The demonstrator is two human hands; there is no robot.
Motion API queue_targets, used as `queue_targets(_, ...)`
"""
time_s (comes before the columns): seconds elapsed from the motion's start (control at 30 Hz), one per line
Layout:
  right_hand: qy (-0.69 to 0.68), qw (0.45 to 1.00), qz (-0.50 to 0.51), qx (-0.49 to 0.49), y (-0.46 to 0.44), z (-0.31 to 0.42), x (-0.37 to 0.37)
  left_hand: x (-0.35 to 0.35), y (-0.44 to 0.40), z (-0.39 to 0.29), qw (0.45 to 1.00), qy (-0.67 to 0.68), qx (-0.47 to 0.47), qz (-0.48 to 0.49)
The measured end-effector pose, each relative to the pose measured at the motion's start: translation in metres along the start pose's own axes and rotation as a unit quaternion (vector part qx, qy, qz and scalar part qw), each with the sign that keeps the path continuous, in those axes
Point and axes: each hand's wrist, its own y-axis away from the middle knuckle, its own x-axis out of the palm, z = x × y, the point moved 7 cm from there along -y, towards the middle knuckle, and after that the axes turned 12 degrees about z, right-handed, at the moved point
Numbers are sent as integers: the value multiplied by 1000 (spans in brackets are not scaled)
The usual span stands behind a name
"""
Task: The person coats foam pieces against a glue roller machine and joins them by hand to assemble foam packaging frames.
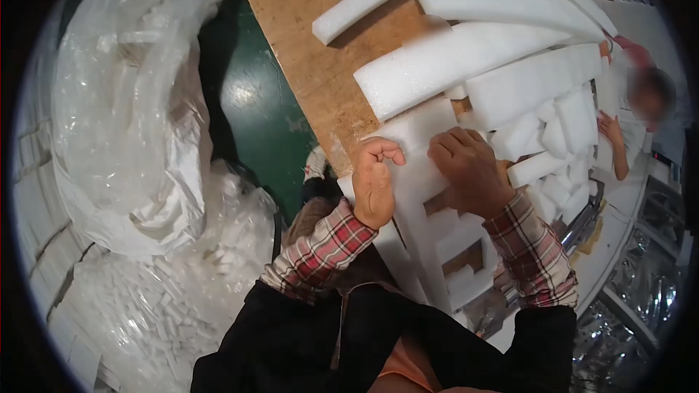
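Note:
A white foam piece with rectangular cut-outs [415, 236] lies in front of my body along the table edge. Over its far left part is my left hand [376, 183], fingers loosely curled, a gap between forefinger and thumb and nothing visible in it. My right hand [470, 172] is above the same foam piece with its fingers bent down and pressed together. Its fingertips are partly hidden, so what they pinch cannot be made out. Beyond both hands lie a long white foam strip [451, 62] and a wide foam block [535, 87].
Several foam strips cover the brown tabletop [291, 36]. Small foam offcuts [557, 131] are heaped at right. A large clear plastic bag [131, 102] and a bag of small white pieces [160, 313] stand at left on the green floor [251, 94]. Another person's hand [610, 127] rests at far right.

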Motion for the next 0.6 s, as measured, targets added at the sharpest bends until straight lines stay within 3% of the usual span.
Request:
queue_targets(0.33, -1, 999, -44, 24, 1, 9, 0, 7, 4, -8, 997, -71, 21, 32)
queue_targets(0.6, 2, 999, -11, 33, 4, 8, 4, 3, 5, -8, 990, -110, 69, 48)
